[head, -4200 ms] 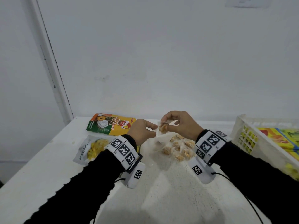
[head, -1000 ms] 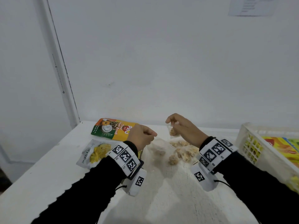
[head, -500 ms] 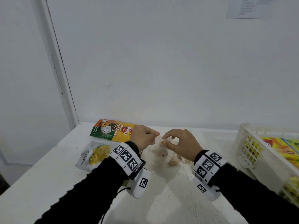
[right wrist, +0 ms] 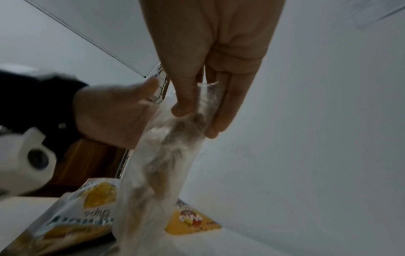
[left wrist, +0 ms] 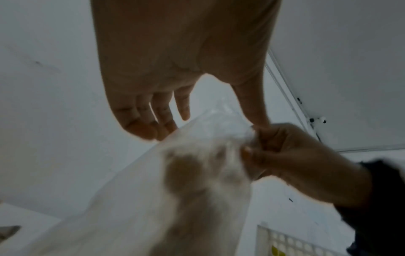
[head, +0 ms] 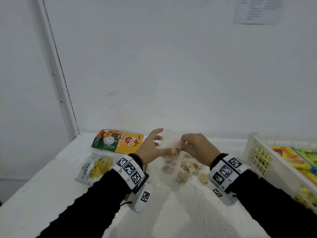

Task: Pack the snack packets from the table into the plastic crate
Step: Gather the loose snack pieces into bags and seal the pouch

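Your right hand [head: 197, 148] pinched the upper edge of the clear snack bag [head: 169, 143] between thumb and fingers, as the right wrist view confirmed: the thumb pressed one face of the film and the fingers [right wrist: 228, 107] backed the other. Your left hand [head: 151, 148] was spread, fingers straight and parted, with the fingertips [left wrist: 153, 128] touching the side of the bag and gripping nothing. The bag hung between both hands, raised off the white table [head: 171, 212], its top level with your knuckles and its lower part trailing toward the surface. Brown snack pieces [head: 190, 167] lay just below and in front of your right wrist; whether they sat inside the film or loose on the table could not be determined. The orange and green packet [head: 118, 141] lay flat to the left of your left hand, against the wall. The grey packet with yellow chips [head: 96, 167] lay nearer you, beside your left wrist. The plastic crate [head: 257, 157] stood at your right, well apart from the bag, with colourful packets [head: 298, 157] inside.
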